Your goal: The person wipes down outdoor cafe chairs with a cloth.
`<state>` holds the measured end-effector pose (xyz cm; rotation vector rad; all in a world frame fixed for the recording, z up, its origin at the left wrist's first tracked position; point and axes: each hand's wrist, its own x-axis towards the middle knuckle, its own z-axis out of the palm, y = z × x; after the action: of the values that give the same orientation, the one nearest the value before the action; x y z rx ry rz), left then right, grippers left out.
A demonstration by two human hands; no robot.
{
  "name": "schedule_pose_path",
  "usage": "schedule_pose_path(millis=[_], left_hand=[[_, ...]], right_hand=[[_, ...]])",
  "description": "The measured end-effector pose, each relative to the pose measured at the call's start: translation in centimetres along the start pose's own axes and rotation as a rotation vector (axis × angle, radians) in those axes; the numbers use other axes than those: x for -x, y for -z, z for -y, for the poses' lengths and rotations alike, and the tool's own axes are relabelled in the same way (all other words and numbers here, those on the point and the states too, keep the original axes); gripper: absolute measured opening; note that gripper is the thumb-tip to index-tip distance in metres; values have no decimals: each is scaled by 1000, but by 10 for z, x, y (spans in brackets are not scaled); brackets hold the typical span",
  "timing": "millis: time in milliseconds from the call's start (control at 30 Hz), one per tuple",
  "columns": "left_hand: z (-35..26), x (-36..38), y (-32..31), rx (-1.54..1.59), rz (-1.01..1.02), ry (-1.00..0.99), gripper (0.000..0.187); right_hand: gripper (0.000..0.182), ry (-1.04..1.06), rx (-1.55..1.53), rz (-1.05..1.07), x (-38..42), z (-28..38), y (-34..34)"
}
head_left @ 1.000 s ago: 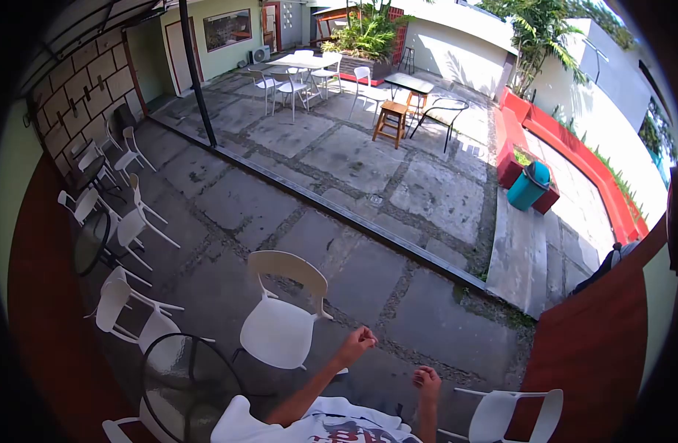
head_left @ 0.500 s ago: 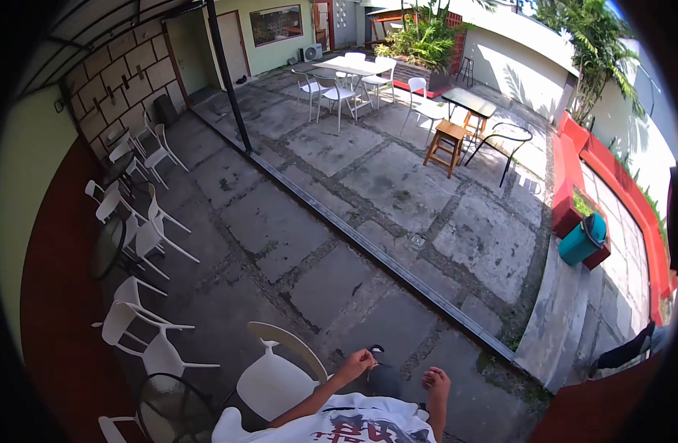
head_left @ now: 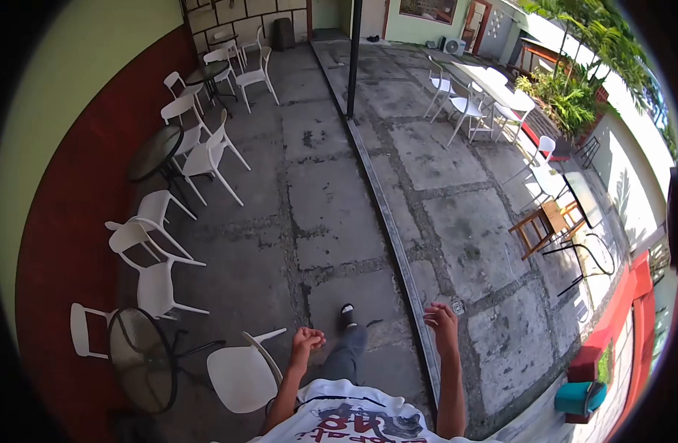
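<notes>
My left hand (head_left: pixel 307 341) is raised in front of my body, its fingers curled in and nothing visible in them. Beside and below it stands a white plastic chair (head_left: pixel 238 378) with a curved backrest; I see no contact between them. My right hand (head_left: pixel 441 319) hangs in the air over the metal floor channel (head_left: pixel 389 214), fingers loosely bent and apart, holding nothing. Between the hands, my leg in dark trousers (head_left: pixel 346 352) reaches forward, with a dark sandal (head_left: pixel 347 310) on the foot.
Round glass tables (head_left: pixel 142 359) and several white chairs (head_left: pixel 154 284) line the red and green wall at left. A black post (head_left: pixel 354 63) rises from the channel. At right are a wooden stool (head_left: pixel 552 218), a black-framed chair (head_left: pixel 596 255) and a teal bin (head_left: pixel 575 397).
My view has swung left, so the furniture has shifted right across it. I have moved forward, with a foot now showing. My hands have moved farther apart.
</notes>
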<state>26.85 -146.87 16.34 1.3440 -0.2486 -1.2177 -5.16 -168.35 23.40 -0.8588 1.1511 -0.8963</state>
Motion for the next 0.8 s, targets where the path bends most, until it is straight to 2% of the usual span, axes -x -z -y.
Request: schedule_pose_path(millis=[67,167,200,267,400,500,633,733,800], left_hand=[[-20,-42,-21,21,-45,68,27],[-34,-128,-51,96,149,-33,29],[-48,-153,-71,122,152,-115,28],[-104,-195,-108,-4,154,-192,25],[-181,-277,-144,-125,148,-294,21],[-219,-347,-159,-236,106,-370,20],[-247,-448,-170,-105,80,-296,18],[-276,-528,-167,-254,32,-311,18],[-309,-578,-176,-318,-13,-313,18]], right_hand=[[22,-66,-125,116,-50,2,-39],[19,-212,-124,227,-110,-7,-99],[19,-258,-85,254,-128,-7,-117],[18,-327,17,318,-160,6,-152],[17,-299,-2,409,-235,38,-194],[17,-320,-58,366,-309,56,-212],[15,-351,-75,289,-424,80,-240],[14,-370,-118,250,-525,91,-271],[13,-372,-139,233,-592,122,-296]])
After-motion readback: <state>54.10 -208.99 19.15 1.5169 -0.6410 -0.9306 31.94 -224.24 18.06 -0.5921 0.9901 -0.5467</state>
